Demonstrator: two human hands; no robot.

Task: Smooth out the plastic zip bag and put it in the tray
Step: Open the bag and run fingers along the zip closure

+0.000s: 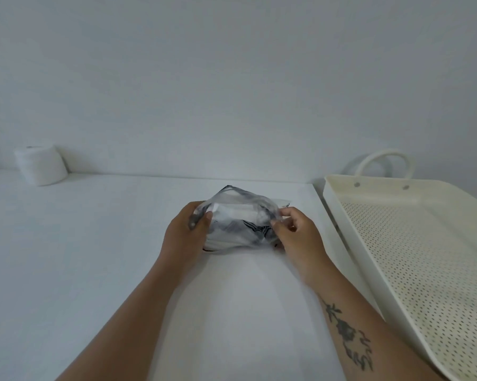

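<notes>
Near the middle of the white counter (94, 243), a crumpled plastic zip bag (238, 218) sits pinched between both hands: left hand (185, 235) gripping its left end, right hand (297, 237) pinching the right edge. Cream perforated tray (413, 243) is just off to the right, a white roll (40, 166) far left.

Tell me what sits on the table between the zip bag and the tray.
Nothing: the head view shows only bare white table between the zip bag and the tray.

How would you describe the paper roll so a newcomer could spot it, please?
Start at the white table and follow its far edge leftward to the wall. There a white paper roll stands upright, alone, far from the hands, bag and tray.
</notes>
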